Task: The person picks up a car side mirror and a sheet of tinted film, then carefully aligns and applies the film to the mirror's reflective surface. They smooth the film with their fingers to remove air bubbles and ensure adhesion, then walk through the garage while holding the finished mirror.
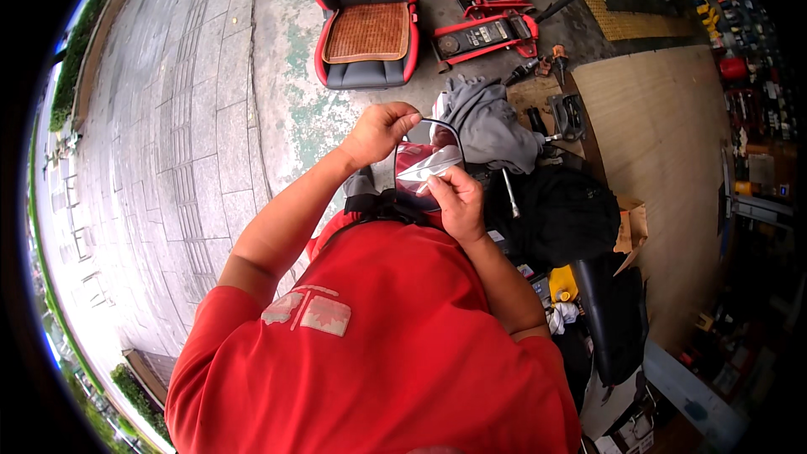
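Note:
In front of my waist is a shiny, black-rimmed mirror glass (408, 154) with rounded corners, its face full of red reflection. My left hand (382, 133) is closed on its upper left edge, thumb and fingers pinching the rim. Pale creases, like those of a thin clear film (418, 170), fan across the lower part of the glass. They run toward the fingertips of my right hand (460, 202), which is closed in a pinch over the lower right of the glass. The exact spot between those fingertips is too small to make out.
A grey cloth (483, 122) lies just beyond the mirror, with a metal wrench-like tool (510, 193) nearer. Black fabric (567, 214) and a cardboard box (632, 227) are to the right. Ahead stand a red-edged seat (366, 34) and red floor jacks (486, 36). Paving (181, 118) stretches leftward.

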Demonstrator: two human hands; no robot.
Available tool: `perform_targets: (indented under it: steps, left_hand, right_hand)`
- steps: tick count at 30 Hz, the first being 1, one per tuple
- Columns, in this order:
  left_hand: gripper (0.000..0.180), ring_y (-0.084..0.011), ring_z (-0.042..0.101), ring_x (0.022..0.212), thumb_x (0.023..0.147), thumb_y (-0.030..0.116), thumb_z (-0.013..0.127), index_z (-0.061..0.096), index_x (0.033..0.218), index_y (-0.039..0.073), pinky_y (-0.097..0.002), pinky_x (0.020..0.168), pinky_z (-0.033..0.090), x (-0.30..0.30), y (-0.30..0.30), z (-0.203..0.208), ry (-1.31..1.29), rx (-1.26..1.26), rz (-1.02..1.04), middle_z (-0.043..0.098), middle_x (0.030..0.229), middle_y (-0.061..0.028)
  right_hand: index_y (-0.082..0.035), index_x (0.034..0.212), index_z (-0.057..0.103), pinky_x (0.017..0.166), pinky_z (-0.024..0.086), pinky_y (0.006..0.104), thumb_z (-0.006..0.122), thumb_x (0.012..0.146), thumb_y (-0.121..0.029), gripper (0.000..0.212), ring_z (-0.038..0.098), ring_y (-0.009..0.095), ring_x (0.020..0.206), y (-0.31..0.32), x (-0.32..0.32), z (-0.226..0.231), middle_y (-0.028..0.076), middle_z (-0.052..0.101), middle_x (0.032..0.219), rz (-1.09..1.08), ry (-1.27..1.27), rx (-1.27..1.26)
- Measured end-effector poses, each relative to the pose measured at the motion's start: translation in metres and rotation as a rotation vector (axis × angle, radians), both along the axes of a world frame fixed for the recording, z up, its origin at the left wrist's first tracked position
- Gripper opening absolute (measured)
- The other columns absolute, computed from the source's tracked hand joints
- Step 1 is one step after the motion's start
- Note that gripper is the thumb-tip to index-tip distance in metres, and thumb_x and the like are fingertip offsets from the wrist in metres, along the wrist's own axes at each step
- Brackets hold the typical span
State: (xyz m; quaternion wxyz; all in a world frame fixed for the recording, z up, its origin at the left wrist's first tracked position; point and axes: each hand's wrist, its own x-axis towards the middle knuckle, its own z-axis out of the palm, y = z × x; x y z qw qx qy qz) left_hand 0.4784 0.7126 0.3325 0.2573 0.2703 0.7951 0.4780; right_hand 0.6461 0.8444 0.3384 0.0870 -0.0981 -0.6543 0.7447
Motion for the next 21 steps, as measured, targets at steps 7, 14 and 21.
perform_targets:
  steps: [7,14,21]
  left_hand:
    - [0.041,-0.0370,0.067,0.094,0.088,0.021,0.070,0.051,0.121,0.006,-0.0414,0.080,0.053,0.021,0.000,0.011,0.004,0.092,-0.207,0.068,0.096,-0.0202]
    - [0.049,-0.0381,0.066,0.096,0.083,0.018,0.073,0.048,0.124,0.004,-0.0412,0.083,0.052,0.022,0.001,0.023,-0.025,-0.003,-0.234,0.068,0.100,-0.0210]
    - [0.044,-0.0343,0.067,0.091,0.084,0.020,0.075,0.051,0.118,0.004,-0.0396,0.078,0.052,0.022,0.006,0.033,0.033,-0.066,-0.247,0.068,0.094,-0.0205]
  right_hand:
    - [0.001,0.081,0.060,0.071,0.049,0.0248,0.055,0.093,-0.004,0.014,0.062,0.011,0.073,0.005,0.005,0.001,0.007,0.068,0.078,0.002,0.032,-0.009]
    - [0.000,0.077,0.060,0.064,0.048,0.0248,0.058,0.092,-0.005,0.016,0.059,0.009,0.068,0.003,0.016,0.001,0.005,0.067,0.075,0.049,0.070,0.002]
    - [0.001,0.079,0.057,0.085,0.053,0.0411,0.053,0.093,0.000,0.015,0.064,0.017,0.073,0.004,0.036,0.002,0.011,0.067,0.076,0.077,0.017,0.003]
